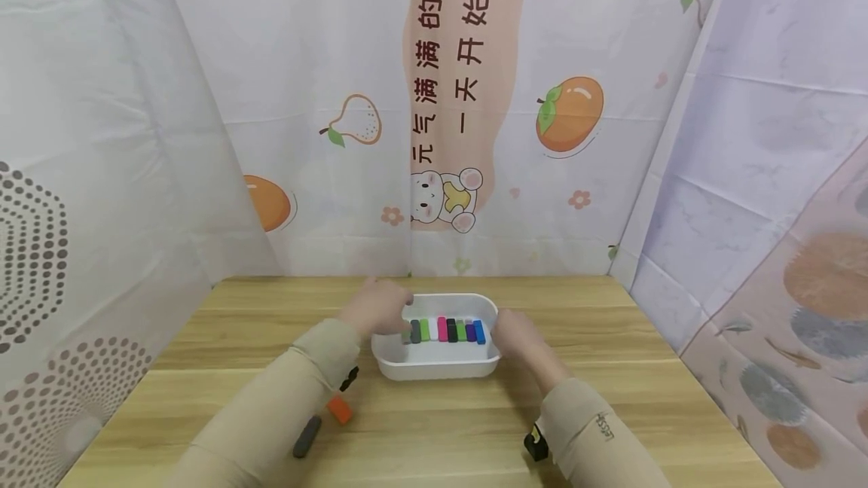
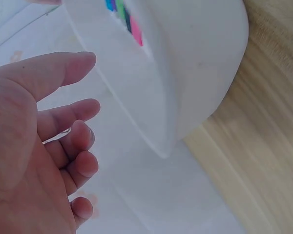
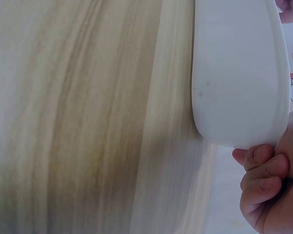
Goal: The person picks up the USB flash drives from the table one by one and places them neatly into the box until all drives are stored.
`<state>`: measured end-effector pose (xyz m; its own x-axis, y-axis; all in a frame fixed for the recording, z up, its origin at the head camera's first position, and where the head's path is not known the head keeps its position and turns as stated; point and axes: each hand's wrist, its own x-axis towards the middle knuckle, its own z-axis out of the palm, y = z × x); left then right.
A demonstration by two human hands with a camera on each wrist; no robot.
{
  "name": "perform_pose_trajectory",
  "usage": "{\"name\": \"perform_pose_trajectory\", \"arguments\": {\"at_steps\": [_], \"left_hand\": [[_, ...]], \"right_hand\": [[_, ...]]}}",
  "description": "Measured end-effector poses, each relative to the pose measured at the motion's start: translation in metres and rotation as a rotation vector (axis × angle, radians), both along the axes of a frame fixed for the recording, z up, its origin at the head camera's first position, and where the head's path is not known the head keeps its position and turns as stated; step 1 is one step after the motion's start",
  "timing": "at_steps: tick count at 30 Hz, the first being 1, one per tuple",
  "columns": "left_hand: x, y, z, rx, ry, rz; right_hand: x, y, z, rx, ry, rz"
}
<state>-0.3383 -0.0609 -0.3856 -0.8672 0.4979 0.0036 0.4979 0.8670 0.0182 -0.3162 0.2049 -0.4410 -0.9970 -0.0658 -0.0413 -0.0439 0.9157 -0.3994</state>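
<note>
A white plastic bin (image 1: 437, 370) stands on the wooden table. Inside it lies a row of small coloured bars (image 1: 442, 329): grey, green, white, pink, black, purple and blue ones. My left hand (image 1: 380, 309) hovers at the bin's left end. In the left wrist view its fingers are loosely bent, apart from the bin wall (image 2: 205, 63), with nothing between them. My right hand (image 1: 517, 333) grips the bin's right end. In the right wrist view, its curled fingers (image 3: 265, 187) sit against the rim; the thumb is mostly hidden.
An orange bar (image 1: 340, 409) and a dark grey bar (image 1: 307, 437) lie on the table (image 1: 434, 435) beside my left sleeve. Printed curtains (image 1: 325, 194) hang behind the table and along both sides.
</note>
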Motion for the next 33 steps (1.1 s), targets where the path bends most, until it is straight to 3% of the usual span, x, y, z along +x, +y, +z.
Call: {"name": "perform_pose_trajectory", "arguments": {"at_steps": [9,20,33], "left_hand": [[0.016,-0.013,0.020,0.012,0.024,-0.001],[0.032,-0.044,0.027,0.088,0.115,0.028],[0.070,-0.068,0.023,0.176,0.175,0.076]], "right_hand": [[0.003,-0.001,0.003,0.004,0.005,0.003],[0.001,0.001,0.000,0.042,0.024,0.016],[0.002,0.000,0.001,0.009,-0.005,-0.004]]}}
